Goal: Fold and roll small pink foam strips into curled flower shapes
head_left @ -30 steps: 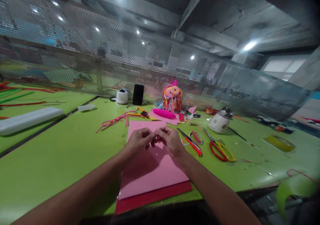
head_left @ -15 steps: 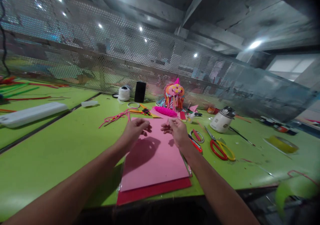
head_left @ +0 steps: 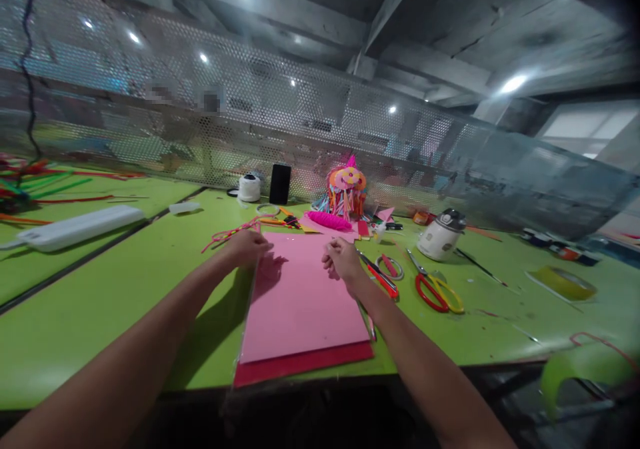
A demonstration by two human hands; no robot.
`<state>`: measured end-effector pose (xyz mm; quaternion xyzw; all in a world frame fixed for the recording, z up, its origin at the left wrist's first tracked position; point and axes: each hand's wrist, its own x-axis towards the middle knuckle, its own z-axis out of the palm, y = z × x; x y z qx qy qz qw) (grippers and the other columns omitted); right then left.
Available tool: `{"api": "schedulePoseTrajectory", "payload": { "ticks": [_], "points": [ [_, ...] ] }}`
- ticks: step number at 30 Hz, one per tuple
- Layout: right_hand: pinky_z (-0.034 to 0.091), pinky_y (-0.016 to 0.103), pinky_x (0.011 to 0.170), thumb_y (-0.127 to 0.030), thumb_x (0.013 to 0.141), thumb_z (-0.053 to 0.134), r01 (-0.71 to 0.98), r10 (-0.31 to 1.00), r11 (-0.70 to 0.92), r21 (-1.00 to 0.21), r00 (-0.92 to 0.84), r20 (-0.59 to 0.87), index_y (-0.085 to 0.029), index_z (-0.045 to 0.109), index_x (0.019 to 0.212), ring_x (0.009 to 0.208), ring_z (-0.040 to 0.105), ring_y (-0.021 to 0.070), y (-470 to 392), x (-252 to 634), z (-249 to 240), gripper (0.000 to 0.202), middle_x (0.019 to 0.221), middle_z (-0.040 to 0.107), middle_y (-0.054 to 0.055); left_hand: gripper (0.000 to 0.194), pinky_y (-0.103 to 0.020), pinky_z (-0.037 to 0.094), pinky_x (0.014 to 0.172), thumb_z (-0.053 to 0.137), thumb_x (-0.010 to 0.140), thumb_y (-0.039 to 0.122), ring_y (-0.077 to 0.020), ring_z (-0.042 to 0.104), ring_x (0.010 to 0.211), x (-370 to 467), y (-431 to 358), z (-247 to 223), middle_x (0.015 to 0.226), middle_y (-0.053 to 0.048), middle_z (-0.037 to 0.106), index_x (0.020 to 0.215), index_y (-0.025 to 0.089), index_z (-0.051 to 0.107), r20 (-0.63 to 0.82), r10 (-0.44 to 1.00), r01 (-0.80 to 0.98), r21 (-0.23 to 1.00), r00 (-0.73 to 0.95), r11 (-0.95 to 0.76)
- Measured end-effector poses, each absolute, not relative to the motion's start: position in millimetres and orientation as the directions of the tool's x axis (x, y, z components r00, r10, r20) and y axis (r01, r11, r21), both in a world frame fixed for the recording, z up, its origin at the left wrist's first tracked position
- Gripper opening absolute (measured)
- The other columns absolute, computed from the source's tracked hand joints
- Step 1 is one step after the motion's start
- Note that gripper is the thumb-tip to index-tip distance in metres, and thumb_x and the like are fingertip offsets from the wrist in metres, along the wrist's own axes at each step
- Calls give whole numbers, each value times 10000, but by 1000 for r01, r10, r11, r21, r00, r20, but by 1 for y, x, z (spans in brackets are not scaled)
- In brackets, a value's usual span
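A sheet of pink paper (head_left: 305, 302) lies flat in front of me, with a red sheet (head_left: 310, 361) showing beneath its near edge. My left hand (head_left: 249, 246) hovers by the paper's upper left edge, fingers loosely bent and apart, nothing visible in them. Just beyond it are pink cords (head_left: 227, 234). Over the paper's upper right part, my right hand (head_left: 341, 260) has its thumb and forefinger pinched together and the other fingers curled. Whatever is in that pinch is too small to make out. To its right lies a red-handled cutter (head_left: 384, 281).
Red-and-yellow-handled scissors (head_left: 435, 292), a tape roll (head_left: 390, 267) and a white pot (head_left: 442, 236) are on the right. Behind the paper are a magenta bundle (head_left: 327, 220), a tasselled ornament (head_left: 349, 186) and a black phone (head_left: 281, 184). A white power strip (head_left: 83, 228) lies left.
My left hand has moved left, from above the paper to its left edge. My right hand has shifted slightly left and stays pinched. The view has moved a little.
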<state>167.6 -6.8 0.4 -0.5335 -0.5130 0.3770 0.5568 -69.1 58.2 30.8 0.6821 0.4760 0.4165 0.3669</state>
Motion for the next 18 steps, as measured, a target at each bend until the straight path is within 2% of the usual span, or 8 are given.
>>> {"api": "schedulePoseTrajectory", "payload": {
  "ticks": [2,5,7,10,14,16,18],
  "points": [
    [324,120,304,-367,749,540,155,975,129,-979,163,154,-175,478,741,337,461,50,-8,166,-2,202,507,547,-58,221,-219,246,444,733,518,339,-107,439,425,-65,59,28,385,34,516,471,168,601,150,921,567,748,361,-344],
    [333,117,304,-359,761,523,179,982,117,-977,127,140,-177,479,749,344,463,48,-10,164,-3,188,519,537,-57,266,-229,293,497,628,634,439,-145,519,535,-59,58,23,550,-13,623,617,177,675,71,868,765,442,491,-469],
    [341,123,304,-359,767,515,189,985,116,-975,107,138,-179,473,743,352,469,53,-12,161,-3,186,533,537,-52,283,-237,326,528,602,660,417,-174,563,610,-56,58,18,676,-58,671,744,163,694,99,879,795,391,466,-465],
    [343,126,303,-372,780,506,204,988,111,-973,81,130,-184,462,744,357,467,55,-15,158,-1,196,543,534,-50,285,-245,352,541,602,662,380,-199,590,651,-54,60,10,743,-93,687,805,147,684,115,902,811,402,416,-425],
    [358,135,321,-382,793,509,220,983,149,-964,68,168,-183,466,756,391,493,65,-18,154,4,207,566,551,-39,257,-245,393,573,604,670,341,-200,609,679,-55,62,10,755,-72,694,828,155,684,131,907,792,449,400,-414],
    [376,144,351,-382,803,515,232,972,215,-949,45,231,-181,479,764,418,509,69,-21,153,8,208,578,560,-34,283,-247,412,574,623,671,369,-193,610,652,-55,58,16,712,-55,686,839,150,685,122,902,743,527,414,-413],
    [396,154,393,-383,820,515,241,953,295,-924,1,304,-178,494,774,445,521,68,-25,151,15,211,595,568,-30,304,-262,429,570,637,692,396,-180,597,596,-54,49,27,642,-46,667,852,141,683,69,885,547,763,460,-344]
  ]
}}
